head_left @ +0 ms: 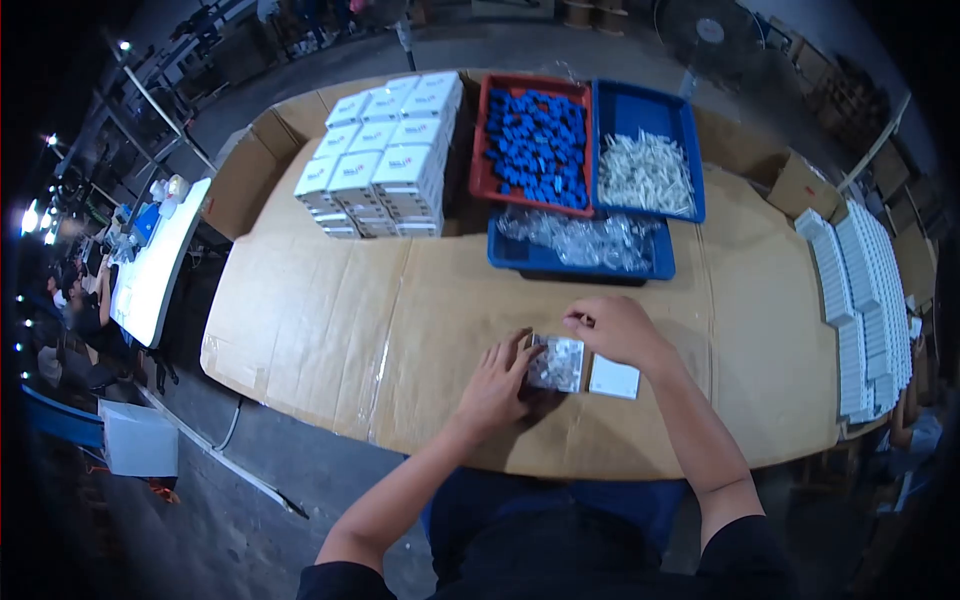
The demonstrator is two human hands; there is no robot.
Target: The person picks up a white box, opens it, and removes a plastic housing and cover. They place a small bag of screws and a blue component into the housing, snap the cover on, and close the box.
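A small open white box [570, 375] lies on the cardboard-covered table in front of me, with clear plastic bags or wrapped pieces [558, 357] inside. My left hand [492, 392] grips its left side, the thumb and fingertips over the rim and against the contents. Just beyond the box's upper right corner, my right hand [617, 332] is closed in a pinch; whatever is between its fingertips is too small to name. Beneath the right wrist rests a flat white panel [614, 378], perhaps the box's lid, beside the box.
Stacked white boxes [380, 172] stand at the back left. At the back are a red tray [478, 150] of blue pieces, a blue tray [640, 105] of white pieces and a blue tray [580, 265] of clear bags. White trays or boxes [858, 300] are piled at the right edge.
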